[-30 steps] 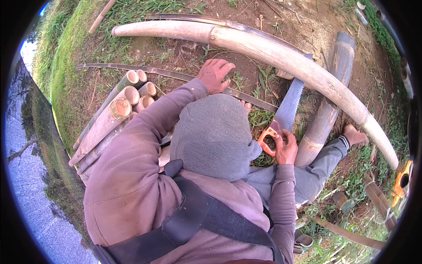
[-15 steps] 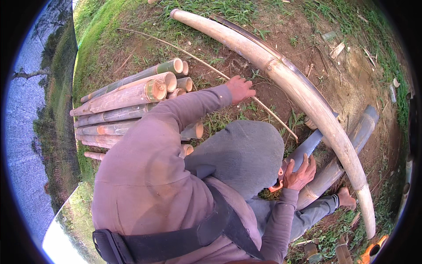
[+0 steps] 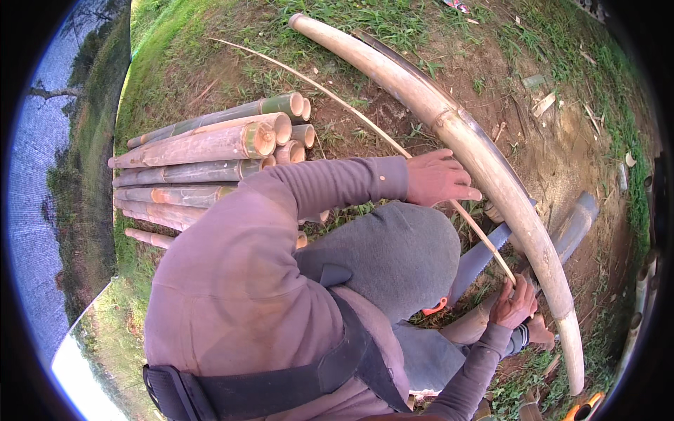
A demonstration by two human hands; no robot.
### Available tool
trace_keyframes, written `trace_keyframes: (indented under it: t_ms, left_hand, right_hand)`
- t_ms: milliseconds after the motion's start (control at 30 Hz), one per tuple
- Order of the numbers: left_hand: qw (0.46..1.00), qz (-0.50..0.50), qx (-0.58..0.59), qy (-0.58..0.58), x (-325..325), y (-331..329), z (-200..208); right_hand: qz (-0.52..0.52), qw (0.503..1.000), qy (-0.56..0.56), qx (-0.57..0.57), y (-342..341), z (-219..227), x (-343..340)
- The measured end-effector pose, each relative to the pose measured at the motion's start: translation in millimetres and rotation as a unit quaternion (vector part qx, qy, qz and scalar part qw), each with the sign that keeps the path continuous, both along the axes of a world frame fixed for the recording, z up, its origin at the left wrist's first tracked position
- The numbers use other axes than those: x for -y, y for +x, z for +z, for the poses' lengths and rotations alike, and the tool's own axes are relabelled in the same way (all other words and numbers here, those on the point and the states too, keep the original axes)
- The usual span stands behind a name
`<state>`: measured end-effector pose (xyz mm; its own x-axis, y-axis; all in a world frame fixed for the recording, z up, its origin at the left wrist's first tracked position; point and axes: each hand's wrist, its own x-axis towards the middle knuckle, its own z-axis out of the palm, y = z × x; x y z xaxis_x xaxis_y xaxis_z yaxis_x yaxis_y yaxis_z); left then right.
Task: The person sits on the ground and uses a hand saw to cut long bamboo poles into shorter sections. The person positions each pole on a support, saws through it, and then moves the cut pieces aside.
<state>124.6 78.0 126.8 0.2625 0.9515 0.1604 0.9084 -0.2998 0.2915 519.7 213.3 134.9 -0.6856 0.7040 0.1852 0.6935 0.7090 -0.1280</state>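
Long thin pale bamboo strip (image 3: 382, 135): slanting over brown earth (image 3: 519, 133), beside thick whitish bamboo pole (image 3: 489, 168) | right hand (image 3: 514, 303): pinching its near end | left hand (image 3: 444, 177): draped across, grip unclear | likely light, springy; hold at end and mid-length

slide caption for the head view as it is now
Left hand over a thin bamboo strip, right hand at its end, a saw nearby.

Smooth bamboo strip (image 3: 379, 131), metal saw blade (image 3: 474, 269)
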Motion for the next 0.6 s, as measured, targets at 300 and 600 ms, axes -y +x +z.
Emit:
trace_keyframes:
  t_ms: [300, 600]
  left_hand:
    - [0.974, 0.087, -0.040, -0.207, 34.1, -57.0, 14.4]
    - [0.995, -0.079, 0.017, -0.051, -73.6, 61.7, 61.4]
  right_hand:
    - [0.001, 0.983, 0.103, 0.150, 135.0, 14.1, -24.6]
    - [-0.005, 0.968, 0.243, 0.069, 62.6, 58.6, -32.5]
